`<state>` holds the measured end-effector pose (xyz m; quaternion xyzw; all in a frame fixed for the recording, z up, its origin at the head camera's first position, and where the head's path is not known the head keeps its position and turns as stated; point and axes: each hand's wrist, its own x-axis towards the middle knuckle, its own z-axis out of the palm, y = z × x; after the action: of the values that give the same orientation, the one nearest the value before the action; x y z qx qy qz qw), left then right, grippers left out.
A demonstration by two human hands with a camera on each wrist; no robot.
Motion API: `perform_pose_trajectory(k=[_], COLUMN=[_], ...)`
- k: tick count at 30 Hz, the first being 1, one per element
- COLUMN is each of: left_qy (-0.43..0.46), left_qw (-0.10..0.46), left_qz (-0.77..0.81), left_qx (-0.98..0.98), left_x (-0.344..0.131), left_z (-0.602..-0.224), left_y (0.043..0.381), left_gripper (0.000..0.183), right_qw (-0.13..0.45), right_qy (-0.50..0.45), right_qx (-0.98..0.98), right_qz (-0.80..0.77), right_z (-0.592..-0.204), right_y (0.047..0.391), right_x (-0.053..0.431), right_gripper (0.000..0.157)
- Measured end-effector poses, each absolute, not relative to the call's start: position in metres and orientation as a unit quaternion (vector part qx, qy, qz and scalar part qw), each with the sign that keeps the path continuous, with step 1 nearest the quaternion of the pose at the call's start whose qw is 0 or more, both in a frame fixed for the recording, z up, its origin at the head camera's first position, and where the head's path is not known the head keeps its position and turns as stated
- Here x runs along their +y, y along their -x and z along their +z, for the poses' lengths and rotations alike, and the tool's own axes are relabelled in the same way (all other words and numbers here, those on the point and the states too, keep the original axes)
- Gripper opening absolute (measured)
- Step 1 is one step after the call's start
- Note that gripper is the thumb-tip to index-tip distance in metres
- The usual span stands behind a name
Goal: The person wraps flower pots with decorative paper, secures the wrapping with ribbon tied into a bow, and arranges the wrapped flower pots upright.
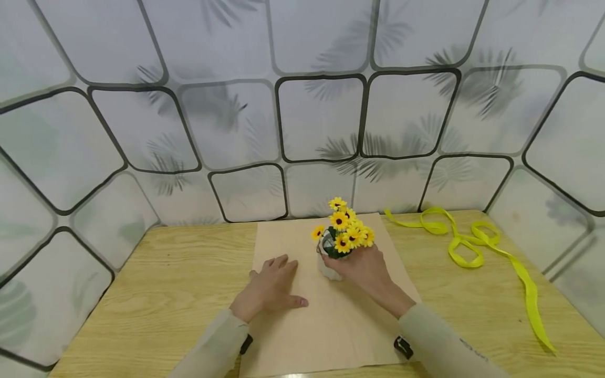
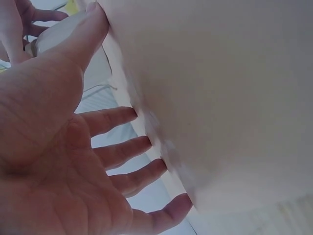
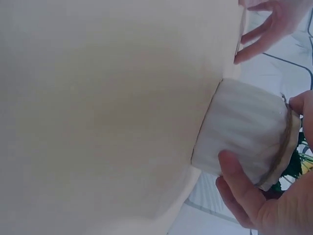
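A small white flowerpot (image 1: pixel 328 269) with yellow artificial sunflowers (image 1: pixel 350 227) stands on a large sheet of brown paper (image 1: pixel 326 336). My right hand (image 1: pixel 371 270) grips the pot from its right side, thumb and fingers around it near the rim. The right wrist view shows the base of the pot (image 3: pixel 239 129) against the paper and a twine band (image 3: pixel 281 147) below its rim. To the left of the pot, my left hand (image 1: pixel 269 291) rests on the paper, fingers spread. In the left wrist view the fingertips of the left hand (image 2: pixel 73 152) touch the sheet.
A long yellow ribbon (image 1: pixel 528 294) lies in loose loops along the right side of the wooden table (image 1: pixel 156 294). Behind the table hangs a patterned backdrop (image 1: pixel 321 118), folding round both sides. The paper reaches from near the back edge to the front.
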<state>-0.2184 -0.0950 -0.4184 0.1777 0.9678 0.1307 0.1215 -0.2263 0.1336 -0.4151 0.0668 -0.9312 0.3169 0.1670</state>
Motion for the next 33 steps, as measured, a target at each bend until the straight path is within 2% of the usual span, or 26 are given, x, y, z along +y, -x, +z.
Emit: perform_pose_trajectory(k=[7, 13, 18, 24, 29, 33], left_qy=[-0.177, -0.177, -0.174, -0.174, -0.168, -0.115], left_qw=[0.131, 0.135, 0.139, 0.115, 0.084, 0.121], left_qz=[0.127, 0.117, 0.106, 0.11, 0.296, 0.481], left_qx=[0.967, 0.968, 0.969, 0.972, 0.937, 0.861], left_x=[-0.093, -0.092, -0.091, -0.087, -0.076, -0.06], left_z=[-0.416, -0.414, -0.41, -0.403, -0.405, -0.408], left_y=[0.22, 0.221, 0.22, 0.217, 0.225, 0.231], left_gripper=[0.095, 0.093, 0.09, 0.085, 0.065, 0.059], right_qw=[0.135, 0.102, 0.108, 0.108, 0.094, 0.104], right_qy=[-0.059, -0.03, -0.03, -0.014, 0.003, 0.008], right_qx=[-0.923, -0.922, -0.921, -0.929, -0.931, -0.919], right_qz=[0.355, 0.373, 0.372, 0.353, 0.353, 0.379], right_z=[-0.409, -0.408, -0.408, -0.41, -0.408, -0.409], right_y=[0.227, 0.227, 0.23, 0.231, 0.23, 0.231], right_x=[0.14, 0.147, 0.151, 0.155, 0.157, 0.159], right_gripper=[0.058, 0.06, 0.067, 0.065, 0.071, 0.077])
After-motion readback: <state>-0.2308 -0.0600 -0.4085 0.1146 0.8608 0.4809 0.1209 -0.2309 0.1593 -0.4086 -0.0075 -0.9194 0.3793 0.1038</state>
